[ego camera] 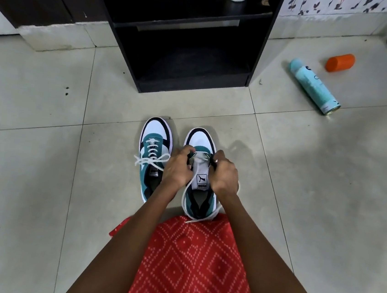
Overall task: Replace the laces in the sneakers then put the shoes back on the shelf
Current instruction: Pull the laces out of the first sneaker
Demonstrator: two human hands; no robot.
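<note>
A tiled floor [42,166] carries a black shelf [260,46] at the far side. Nearer, two teal-and-white sneakers stand side by side. The left sneaker [156,133] is laced and tied. Over the right sneaker [200,137], the left hand [178,167] and right hand [225,174] curl their fingers [187,149], pinching its white lace [185,193] at the eyelets. The slack trails near the heel.

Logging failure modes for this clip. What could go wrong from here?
1. The loose lace trails round the heel of the half-laced sneaker. With the left hand and right hand keeping their grip only near the front eyelets, the ends may pull through uneven or snag.
2. The spray can and orange cap lie on the floor beside the shelf and might get knocked when shelving the shoes.
</note>
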